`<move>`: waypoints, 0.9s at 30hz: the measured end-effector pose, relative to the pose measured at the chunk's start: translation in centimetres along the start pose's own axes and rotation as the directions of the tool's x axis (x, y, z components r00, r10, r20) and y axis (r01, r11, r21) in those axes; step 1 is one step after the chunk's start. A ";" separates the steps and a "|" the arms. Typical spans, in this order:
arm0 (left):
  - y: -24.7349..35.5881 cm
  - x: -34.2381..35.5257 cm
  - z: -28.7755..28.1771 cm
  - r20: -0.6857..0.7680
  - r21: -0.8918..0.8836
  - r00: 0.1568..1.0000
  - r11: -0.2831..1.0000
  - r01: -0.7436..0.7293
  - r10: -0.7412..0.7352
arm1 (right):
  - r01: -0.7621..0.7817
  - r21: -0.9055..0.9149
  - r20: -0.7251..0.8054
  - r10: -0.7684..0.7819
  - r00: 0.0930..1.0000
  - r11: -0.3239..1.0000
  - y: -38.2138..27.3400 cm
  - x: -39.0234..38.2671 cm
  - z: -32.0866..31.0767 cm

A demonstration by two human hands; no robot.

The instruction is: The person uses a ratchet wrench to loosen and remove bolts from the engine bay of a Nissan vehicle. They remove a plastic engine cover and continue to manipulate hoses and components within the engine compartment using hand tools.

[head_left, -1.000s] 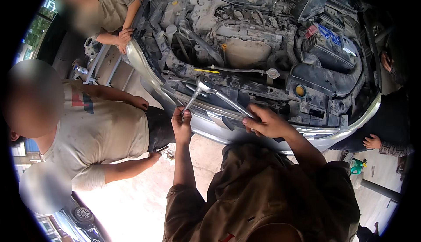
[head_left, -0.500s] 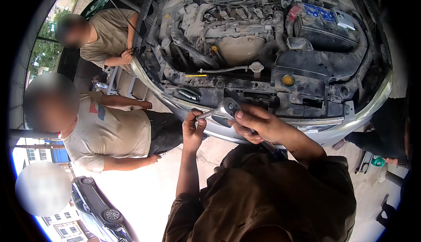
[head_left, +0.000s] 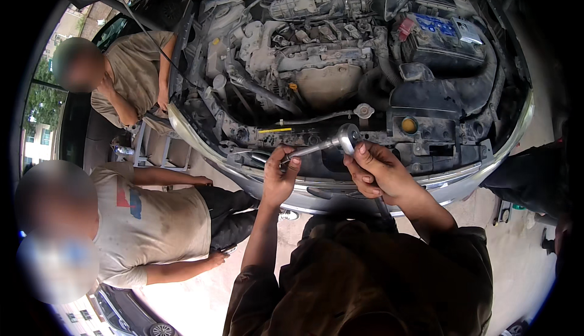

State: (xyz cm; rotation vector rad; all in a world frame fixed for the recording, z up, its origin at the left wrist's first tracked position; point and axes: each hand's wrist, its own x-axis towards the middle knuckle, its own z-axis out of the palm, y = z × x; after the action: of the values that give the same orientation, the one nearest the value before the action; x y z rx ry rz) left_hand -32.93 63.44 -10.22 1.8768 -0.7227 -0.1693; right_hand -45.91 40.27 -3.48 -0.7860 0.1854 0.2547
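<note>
Over the front edge of the car's engine bay I hold a ratchet wrench with a long metal extension bar sticking out to the left from its round head. My right hand is closed around the wrench just below the head; the dark handle end shows beneath the palm. My left hand pinches the far end of the extension bar between thumb and fingers, which partly hide the tip. Beyond both hands sits the dusty engine, apart from the tool.
A battery stands at the engine bay's right, near a yellow cap. A radiator cap and a yellow strip lie along the front crossmember. Two people stand at left, one in a light shirt; dark-clothed legs show at right.
Both hands and the wrench have shifted slightly, the wrench head moving right and up with more of the extension bar showing. The person at far left has raised a hand toward the head.
</note>
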 end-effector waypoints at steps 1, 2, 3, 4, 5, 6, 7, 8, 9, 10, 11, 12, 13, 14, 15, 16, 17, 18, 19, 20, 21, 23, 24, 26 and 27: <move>-0.8 1.4 -0.8 0.027 -0.004 0.999 0.999 -0.039 0.040 | -0.068 0.099 0.038 0.065 0.997 0.993 -0.2 1.2 0.3; -0.9 2.8 -1.5 0.059 -0.041 0.998 0.999 -0.032 0.034 | -0.090 0.119 0.054 0.084 0.995 0.989 -0.7 2.4 0.9; -1.4 4.3 -2.4 0.076 -0.046 0.996 0.998 -0.037 0.040 | -0.113 0.141 0.071 0.103 0.992 0.984 -1.4 3.5 1.8; -2.2 6.0 -3.5 0.111 -0.054 0.989 0.995 -0.088 0.094 | -0.100 0.130 0.046 0.095 0.994 0.986 -1.9 4.8 2.9; -2.9 7.9 -4.7 0.150 -0.054 0.978 0.989 -0.140 0.147 | -0.093 0.137 0.096 0.080 0.992 0.986 -2.4 6.1 3.4; -3.3 10.1 -5.9 0.197 -0.052 0.963 0.982 -0.179 0.186 | -0.046 0.085 0.119 0.036 0.992 0.995 -3.2 7.7 4.1; -3.2 12.7 -6.6 0.255 -0.096 0.944 0.977 -0.191 0.210 | -0.005 0.040 0.122 0.000 0.993 0.999 -3.9 9.2 4.4; -3.6 15.1 -7.8 0.289 -0.087 0.937 0.980 -0.178 0.196 | 0.005 -0.029 0.065 -0.003 0.998 1.000 -5.0 11.1 5.2; -4.0 17.7 -8.7 0.328 -0.071 0.929 0.985 -0.157 0.172 | -0.003 -0.088 -0.009 0.003 1.000 0.996 -6.0 13.2 6.0; -5.6 20.7 -10.0 0.358 -0.046 0.908 0.976 -0.215 0.217 | 0.000 -0.170 -0.057 -0.010 0.998 0.985 -7.4 15.5 7.4; -6.4 23.6 -10.3 0.397 -0.076 0.880 0.965 -0.251 0.260 | 0.009 -0.265 -0.104 -0.038 0.994 0.964 -9.0 17.6 8.1; -6.8 25.9 -11.3 0.421 -0.037 0.879 0.972 -0.231 0.225 | 0.036 -0.401 -0.132 -0.096 0.987 0.915 -10.1 19.9 8.8; -6.7 27.9 -12.1 0.427 -0.015 0.885 0.980 -0.199 0.186 | 0.047 -0.558 -0.193 -0.185 0.963 0.828 -11.5 22.2 10.0; -6.7 30.2 -13.0 0.429 0.039 0.886 0.977 -0.212 0.175 | 0.037 -0.702 -0.221 -0.267 0.938 0.711 -12.8 24.8 10.8; -7.3 32.6 -13.2 0.437 0.078 0.883 0.971 -0.226 0.170 | 0.077 -0.759 -0.186 -0.329 0.926 0.647 -14.2 26.7 11.5; -8.4 34.7 -13.0 0.388 0.056 0.900 0.969 -0.239 0.199 | 0.110 -0.800 -0.167 -0.394 0.904 0.590 -15.3 28.9 11.9; -9.9 36.9 -12.8 0.337 0.041 0.916 0.968 -0.246 0.219 | 0.090 -0.893 -0.123 -0.431 0.894 0.440 -16.4 31.5 11.1; -11.4 39.1 -12.7 0.300 0.067 0.935 0.973 -0.220 0.190 | 0.112 -0.929 -0.092 -0.513 0.853 0.354 -16.8 33.9 10.8; -13.0 41.0 -12.7 0.281 0.034 0.947 0.984 -0.174 0.157 | 0.135 -0.963 -0.007 -0.524 0.852 0.233 -17.7 36.2 10.7; -14.3 42.8 -12.6 0.263 -0.001 0.956 0.991 -0.134 0.129 | 0.162 -0.981 0.062 -0.624 0.779 0.106 -18.1 40.0 9.2; -15.3 44.6 -12.1 0.241 -0.043 0.965 0.994 -0.097 0.104 | 0.171 -0.985 0.146 -0.703 0.696 -0.035 -18.3 43.0 7.8; -19.0 47.1 -11.9 0.183 -0.106 0.968 0.982 -0.156 0.173 | 0.033 -0.979 0.159 -0.649 0.744 -0.202 -18.8 45.8 8.1; -20.9 47.9 -11.8 0.148 -0.134 0.967 0.973 -0.187 0.206 | -0.029 -0.957 0.165 -0.619 0.768 -0.290 -18.9 47.2 8.2; -23.3 48.6 -10.5 0.185 -0.227 0.965 0.963 -0.143 0.186 | -0.088 -0.938 0.128 -0.572 0.810 -0.335 -18.9 50.7 6.0; -24.8 48.9 -9.7 0.206 -0.307 0.962 0.945 -0.111 0.180 | -0.116 -0.926 0.109 -0.548 0.829 -0.360 -18.7 52.3 5.0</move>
State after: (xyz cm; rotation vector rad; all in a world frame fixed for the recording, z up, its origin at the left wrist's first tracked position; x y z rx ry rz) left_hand 20.67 50.30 -17.68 1.5281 -0.9396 -0.3841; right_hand 9.76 39.33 -0.88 -2.7464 0.1688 -0.3658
